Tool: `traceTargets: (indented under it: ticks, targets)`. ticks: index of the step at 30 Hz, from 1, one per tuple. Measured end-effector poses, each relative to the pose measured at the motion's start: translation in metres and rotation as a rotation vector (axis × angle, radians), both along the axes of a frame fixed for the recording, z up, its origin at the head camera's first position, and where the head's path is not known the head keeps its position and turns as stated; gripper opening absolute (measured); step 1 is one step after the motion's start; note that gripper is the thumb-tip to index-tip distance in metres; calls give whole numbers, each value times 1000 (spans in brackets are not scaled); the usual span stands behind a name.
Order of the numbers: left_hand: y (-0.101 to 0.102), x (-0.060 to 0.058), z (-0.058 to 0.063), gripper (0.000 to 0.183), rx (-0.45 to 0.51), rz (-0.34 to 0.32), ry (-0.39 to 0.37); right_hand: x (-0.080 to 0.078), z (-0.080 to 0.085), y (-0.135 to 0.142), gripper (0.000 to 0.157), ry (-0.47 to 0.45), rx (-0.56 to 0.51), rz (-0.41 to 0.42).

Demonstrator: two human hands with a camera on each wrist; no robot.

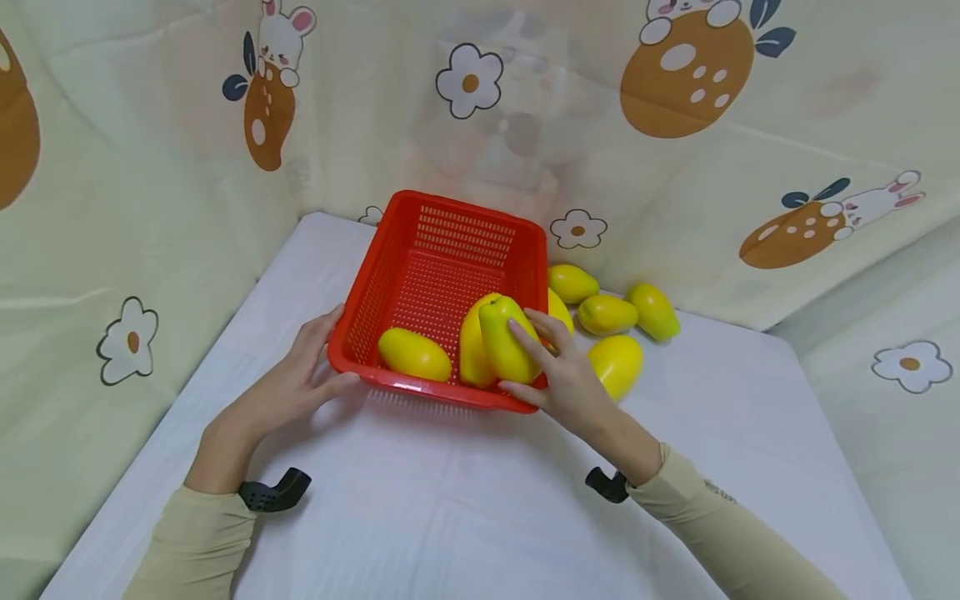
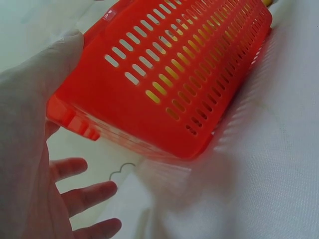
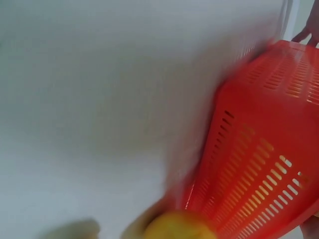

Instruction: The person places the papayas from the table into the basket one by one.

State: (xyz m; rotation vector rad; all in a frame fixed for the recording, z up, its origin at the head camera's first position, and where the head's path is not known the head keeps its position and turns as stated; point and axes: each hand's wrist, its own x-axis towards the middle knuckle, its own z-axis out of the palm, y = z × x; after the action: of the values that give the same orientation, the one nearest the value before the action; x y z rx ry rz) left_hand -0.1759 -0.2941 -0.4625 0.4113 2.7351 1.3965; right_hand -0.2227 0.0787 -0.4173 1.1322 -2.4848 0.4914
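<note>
Head view shows the left hand (image 1: 296,375) pinching a rectangular, slotted red plastic basket (image 1: 442,287) near the white counter (image 1: 450,500)'s far edge, the right hand (image 1: 567,379) gripping a smooth, oval yellow-green fruit (image 1: 506,342) at the basket's near-right corner, sleeve lettering (image 1: 720,491) unreadably small.

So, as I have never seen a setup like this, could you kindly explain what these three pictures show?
There is no machine here: these are a person's two bare hands. The widest picture comes from a camera worn on the head, looking forward and down; the other two come from cameras worn on the left and right wrists. The left hand holds a red basket by its near left corner. The right hand holds a yellow-green fruit at the near right corner. Two more fruits lie inside, and other fruits lie on the white surface, right of the basket.
</note>
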Motion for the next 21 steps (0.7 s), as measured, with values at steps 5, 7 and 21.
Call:
traceTargets:
  ticks: [5, 7, 21]
  targets:
    - [1, 0, 0, 95, -9, 2, -3, 2, 3, -4, 79, -83, 50, -51]
    - [1, 0, 1, 96, -15, 7, -6, 3, 6, -6, 78, -124, 88, -82]
    - [0, 1, 1, 96, -24, 20, -15, -1, 36, -29, 69, -407, 376, -127]
